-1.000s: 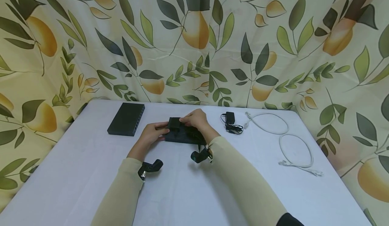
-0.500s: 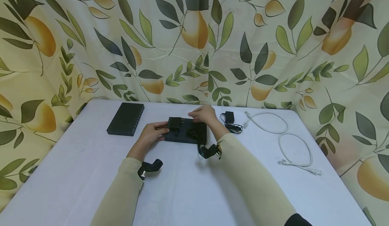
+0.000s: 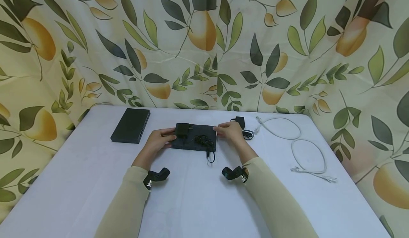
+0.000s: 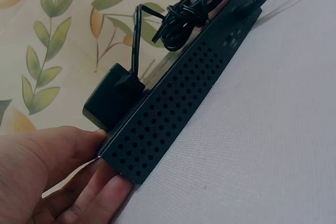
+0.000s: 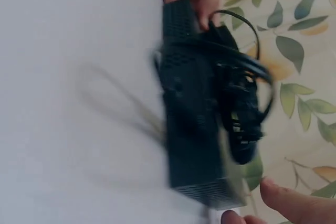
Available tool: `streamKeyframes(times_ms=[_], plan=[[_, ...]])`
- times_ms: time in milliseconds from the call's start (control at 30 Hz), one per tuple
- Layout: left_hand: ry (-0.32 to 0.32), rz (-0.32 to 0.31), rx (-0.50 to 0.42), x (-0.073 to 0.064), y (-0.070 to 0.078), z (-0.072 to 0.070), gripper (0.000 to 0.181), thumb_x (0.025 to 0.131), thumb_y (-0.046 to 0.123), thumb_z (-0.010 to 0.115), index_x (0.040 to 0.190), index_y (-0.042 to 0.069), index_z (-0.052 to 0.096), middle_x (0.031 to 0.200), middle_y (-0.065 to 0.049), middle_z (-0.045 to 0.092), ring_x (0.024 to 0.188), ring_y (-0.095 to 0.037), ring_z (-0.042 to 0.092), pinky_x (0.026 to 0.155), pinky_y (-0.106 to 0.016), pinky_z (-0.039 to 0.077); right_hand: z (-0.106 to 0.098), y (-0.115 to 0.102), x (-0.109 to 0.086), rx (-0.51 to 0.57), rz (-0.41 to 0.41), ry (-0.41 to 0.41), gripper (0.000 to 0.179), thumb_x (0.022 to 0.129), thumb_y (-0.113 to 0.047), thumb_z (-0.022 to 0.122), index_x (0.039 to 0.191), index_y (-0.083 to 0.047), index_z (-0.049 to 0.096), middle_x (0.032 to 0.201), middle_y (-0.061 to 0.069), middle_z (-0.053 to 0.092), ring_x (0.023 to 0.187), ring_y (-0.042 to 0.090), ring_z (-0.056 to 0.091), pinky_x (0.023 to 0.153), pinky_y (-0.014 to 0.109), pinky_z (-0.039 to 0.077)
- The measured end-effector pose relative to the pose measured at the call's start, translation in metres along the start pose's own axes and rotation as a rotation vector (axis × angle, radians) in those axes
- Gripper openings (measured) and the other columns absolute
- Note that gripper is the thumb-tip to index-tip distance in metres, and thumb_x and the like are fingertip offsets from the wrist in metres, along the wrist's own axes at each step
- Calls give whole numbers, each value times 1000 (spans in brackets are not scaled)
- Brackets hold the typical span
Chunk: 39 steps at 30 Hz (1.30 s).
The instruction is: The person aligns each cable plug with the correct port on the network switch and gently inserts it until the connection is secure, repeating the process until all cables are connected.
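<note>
A black network switch (image 3: 198, 131) with rows of vent holes lies in front of me on the table. My left hand (image 3: 156, 138) grips its left end, thumb on top and fingers under the edge. On its top rest a power adapter (image 3: 183, 130) with its prongs out and a bundled black cord (image 4: 185, 22). A cable end is plugged into the vented long side, beside small printed labels, in the left wrist view. My right hand (image 3: 229, 130) is at the right end, fingertips right at the corner; in the right wrist view its thumb (image 5: 286, 200) stands off the casing.
A second black network switch (image 3: 131, 125) with ports along one side lies at the back left. Behind my right hand is another power adapter (image 3: 239, 122) with a coiled cord. White network cables (image 3: 313, 156) lie looped on the right. A patterned curtain hangs behind the table.
My right hand has let go of the adapter and cord on top and moved right, to the network switch's right end. The left hand keeps its grip.
</note>
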<state>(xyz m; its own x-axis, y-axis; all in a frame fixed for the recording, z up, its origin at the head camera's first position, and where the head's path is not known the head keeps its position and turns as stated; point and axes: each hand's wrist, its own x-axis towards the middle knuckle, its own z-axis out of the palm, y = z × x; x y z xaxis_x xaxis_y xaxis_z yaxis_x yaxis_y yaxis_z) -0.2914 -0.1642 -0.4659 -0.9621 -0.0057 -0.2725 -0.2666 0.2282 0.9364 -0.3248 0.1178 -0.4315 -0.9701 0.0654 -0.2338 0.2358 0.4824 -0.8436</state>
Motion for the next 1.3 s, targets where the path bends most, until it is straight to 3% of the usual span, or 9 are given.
streamKeyframes(times_ms=[167, 433, 767, 1033, 1300], plan=[[0, 1, 7, 0, -1, 0, 46, 92, 12, 68, 137, 12, 59, 139, -13, 58, 116, -25, 60, 78, -25, 59, 5, 18, -7, 156, 5, -23, 40, 89, -18, 75, 122, 3, 66, 121, 22, 67, 76, 13, 73, 74, 25, 60], [3, 17, 11, 2, -2, -1, 47, 92, 11, 68, 138, 11, 58, 138, -15, 58, 119, -28, 59, 78, -26, 60, 14, 26, -16, 252, -23, -40, 40, 86, -11, 76, 122, 3, 66, 125, 21, 65, 88, 14, 71, 75, 25, 60], [9, -1, 12, 1, -1, 1, 47, 92, 12, 69, 138, 13, 58, 139, -13, 57, 120, -27, 58, 80, -27, 60, 19, 29, -18, 203, -52, -13, 37, 88, -11, 74, 123, -1, 67, 125, 18, 66, 98, 19, 69, 78, 25, 60], [20, -11, 29, 2, -1, 3, 46, 92, 14, 69, 137, 15, 59, 140, -12, 57, 119, -27, 58, 80, -27, 59, 19, 28, -22, 192, -55, 4, 36, 88, -11, 74, 122, -1, 68, 117, 18, 69, 94, 17, 69, 77, 25, 60], [77, 11, 75, 2, -1, 5, 42, 92, 16, 70, 133, 15, 63, 134, -11, 62, 112, -24, 60, 72, -21, 57, 21, 28, -27, 213, -59, 16, 35, 88, -8, 73, 121, 1, 67, 110, 19, 71, 88, 17, 72, 75, 26, 61]])
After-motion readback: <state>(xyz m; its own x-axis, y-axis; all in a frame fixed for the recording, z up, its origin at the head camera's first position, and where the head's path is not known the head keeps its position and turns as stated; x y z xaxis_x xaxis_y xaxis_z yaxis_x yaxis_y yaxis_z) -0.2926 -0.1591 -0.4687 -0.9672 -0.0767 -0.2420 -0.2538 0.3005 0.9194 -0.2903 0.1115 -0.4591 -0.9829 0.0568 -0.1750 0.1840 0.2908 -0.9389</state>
